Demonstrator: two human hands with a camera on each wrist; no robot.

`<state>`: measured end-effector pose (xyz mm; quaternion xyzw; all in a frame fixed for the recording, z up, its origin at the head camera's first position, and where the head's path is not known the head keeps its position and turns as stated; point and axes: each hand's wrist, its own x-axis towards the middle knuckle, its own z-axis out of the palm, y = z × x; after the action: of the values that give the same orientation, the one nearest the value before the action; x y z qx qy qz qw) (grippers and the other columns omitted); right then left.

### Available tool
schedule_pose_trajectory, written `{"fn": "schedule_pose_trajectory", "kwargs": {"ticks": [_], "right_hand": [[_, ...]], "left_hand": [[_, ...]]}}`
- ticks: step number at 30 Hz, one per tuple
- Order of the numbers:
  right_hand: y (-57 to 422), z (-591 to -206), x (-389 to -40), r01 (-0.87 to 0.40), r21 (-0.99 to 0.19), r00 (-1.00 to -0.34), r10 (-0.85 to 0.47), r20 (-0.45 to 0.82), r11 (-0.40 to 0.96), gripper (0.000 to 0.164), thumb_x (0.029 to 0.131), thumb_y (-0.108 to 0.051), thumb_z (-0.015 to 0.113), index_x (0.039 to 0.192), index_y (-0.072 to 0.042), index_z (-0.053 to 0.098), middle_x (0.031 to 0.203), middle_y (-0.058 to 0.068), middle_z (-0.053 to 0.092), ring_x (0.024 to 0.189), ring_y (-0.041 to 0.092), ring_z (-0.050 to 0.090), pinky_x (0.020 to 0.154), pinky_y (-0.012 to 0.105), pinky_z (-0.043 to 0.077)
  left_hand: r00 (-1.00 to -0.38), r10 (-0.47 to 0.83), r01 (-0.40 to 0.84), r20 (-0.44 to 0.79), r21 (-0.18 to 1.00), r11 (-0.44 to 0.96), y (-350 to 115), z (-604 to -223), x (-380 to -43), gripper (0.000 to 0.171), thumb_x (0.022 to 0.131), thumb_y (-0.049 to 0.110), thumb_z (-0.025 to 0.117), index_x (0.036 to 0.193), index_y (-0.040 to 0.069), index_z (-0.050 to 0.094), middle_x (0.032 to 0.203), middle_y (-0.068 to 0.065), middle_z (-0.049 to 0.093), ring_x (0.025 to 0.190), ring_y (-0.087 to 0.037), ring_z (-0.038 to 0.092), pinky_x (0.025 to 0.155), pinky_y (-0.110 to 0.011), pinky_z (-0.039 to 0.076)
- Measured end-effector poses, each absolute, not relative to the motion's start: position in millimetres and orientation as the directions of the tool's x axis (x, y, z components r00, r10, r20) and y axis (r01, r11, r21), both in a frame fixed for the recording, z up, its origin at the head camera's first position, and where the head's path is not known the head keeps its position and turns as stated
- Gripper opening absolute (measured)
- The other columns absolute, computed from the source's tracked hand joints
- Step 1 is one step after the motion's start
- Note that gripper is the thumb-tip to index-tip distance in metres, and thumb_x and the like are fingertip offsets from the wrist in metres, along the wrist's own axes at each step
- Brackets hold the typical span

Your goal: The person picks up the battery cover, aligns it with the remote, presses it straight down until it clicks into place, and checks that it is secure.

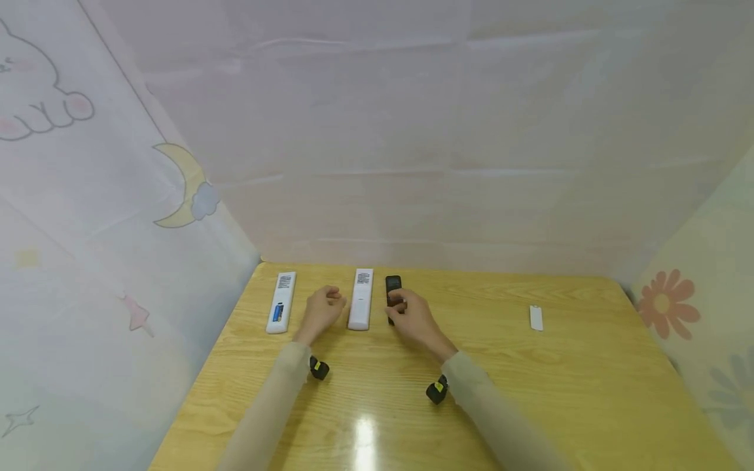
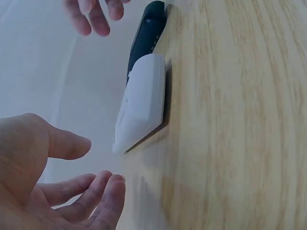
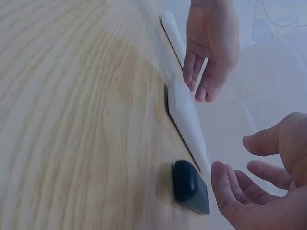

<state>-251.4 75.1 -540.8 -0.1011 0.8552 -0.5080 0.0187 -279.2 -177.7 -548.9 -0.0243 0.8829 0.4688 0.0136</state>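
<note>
A white remote control [image 1: 360, 307] lies back side up on the table, a printed label near its far end. Just left of it hovers my left hand [image 1: 324, 311], fingers loosely bent with nothing in them. Beside the white remote on the right lies a black remote control [image 1: 393, 283], partly hidden in the head view by my right hand [image 1: 417, 320]. In the right wrist view, that hand's thumb and fingers [image 3: 224, 184] are spread apart, close to the black remote [image 3: 186, 184]. Farther left rests another white remote [image 1: 285, 292], a blue battery [image 1: 278, 313] showing in its uncovered compartment.
A small white battery cover [image 1: 536, 318] lies alone on the right part of the wooden table [image 1: 589, 379]. Fabric walls printed with cartoon shapes close off the back and both sides. Each wrist carries a small black camera [image 1: 437, 390].
</note>
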Motion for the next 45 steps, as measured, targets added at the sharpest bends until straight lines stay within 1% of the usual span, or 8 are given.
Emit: {"fn": "schedule_pose_trajectory", "kwargs": {"ticks": [5,15,21,26,31,39,42,45], "right_hand": [[98,-537,-251,-0.168,-0.872,-0.977,-0.199,0.083,0.460,0.043,0.103,-0.011,0.071,0.144,-0.001,0.062,0.139,0.018,0.066,0.116,0.035,0.071,0.090,0.045,0.064],[134,-529,-250,-0.179,-0.876,-0.973,-0.211,0.091,0.447,0.043,0.105,-0.016,0.069,0.146,-0.004,0.060,0.143,0.025,0.062,0.119,0.039,0.068,0.087,0.043,0.065],[158,-529,-246,-0.164,-0.876,-0.980,-0.174,0.094,0.453,0.043,0.106,-0.020,0.070,0.146,-0.007,0.060,0.142,0.023,0.063,0.120,0.039,0.068,0.085,0.042,0.065],[180,-537,-244,-0.184,-0.867,-0.980,-0.159,0.123,0.463,0.043,0.106,-0.020,0.069,0.145,-0.004,0.060,0.140,0.025,0.064,0.119,0.040,0.068,0.084,0.041,0.065],[204,-541,-242,-0.195,-0.842,-0.980,-0.130,0.150,0.503,0.043,0.106,-0.018,0.068,0.144,-0.001,0.060,0.138,0.027,0.064,0.117,0.043,0.068,0.084,0.043,0.065],[237,-540,-241,-0.183,-0.834,-0.983,-0.092,0.158,0.521,0.044,0.107,-0.020,0.067,0.144,0.002,0.058,0.138,0.030,0.064,0.117,0.045,0.068,0.079,0.031,0.065],[244,-540,-241,-0.170,-0.839,-0.985,-0.079,0.151,0.516,0.045,0.108,-0.021,0.067,0.145,0.002,0.058,0.139,0.030,0.063,0.117,0.046,0.068,0.078,0.027,0.064],[249,-540,-240,-0.160,-0.836,-0.987,-0.070,0.146,0.525,0.045,0.108,-0.022,0.067,0.145,0.002,0.058,0.139,0.030,0.063,0.117,0.046,0.067,0.078,0.027,0.063]], "left_hand": [[-0.999,-0.032,-0.024,-0.007,0.832,0.555,-185,-542,-278,0.048,0.105,0.019,0.068,0.146,-0.003,0.058,0.133,-0.018,0.069,0.119,-0.037,0.070,0.089,-0.045,0.064],[-0.997,-0.075,-0.036,0.011,0.800,0.599,-203,-535,-277,0.052,0.106,0.023,0.068,0.149,-0.002,0.055,0.140,-0.020,0.065,0.122,-0.037,0.068,0.097,-0.050,0.061],[-0.998,-0.060,-0.033,0.003,0.805,0.592,-209,-533,-275,0.055,0.106,0.026,0.067,0.152,-0.001,0.052,0.143,-0.020,0.063,0.124,-0.038,0.067,0.098,-0.051,0.061],[-0.996,-0.086,-0.028,0.027,0.809,0.587,-216,-533,-275,0.053,0.106,0.023,0.068,0.151,0.000,0.052,0.145,-0.020,0.062,0.128,-0.040,0.064,0.102,-0.053,0.059],[-0.992,-0.097,0.003,0.075,0.807,0.590,-226,-532,-277,0.052,0.105,0.018,0.066,0.150,-0.003,0.052,0.147,-0.026,0.059,0.129,-0.045,0.062,0.105,-0.056,0.057],[-0.989,-0.105,0.008,0.099,0.761,0.649,-246,-534,-280,0.056,0.105,0.019,0.066,0.151,-0.007,0.049,0.147,-0.028,0.057,0.132,-0.049,0.057,0.110,-0.061,0.051],[-0.990,-0.114,-0.020,0.078,0.737,0.675,-252,-537,-281,0.057,0.105,0.020,0.064,0.152,-0.007,0.048,0.150,-0.028,0.056,0.138,-0.050,0.053,0.114,-0.063,0.047],[-0.988,-0.147,-0.068,0.049,0.714,0.697,-258,-539,-280,0.057,0.103,0.021,0.063,0.152,-0.006,0.050,0.152,-0.027,0.055,0.142,-0.050,0.049,0.117,-0.064,0.043]]}}
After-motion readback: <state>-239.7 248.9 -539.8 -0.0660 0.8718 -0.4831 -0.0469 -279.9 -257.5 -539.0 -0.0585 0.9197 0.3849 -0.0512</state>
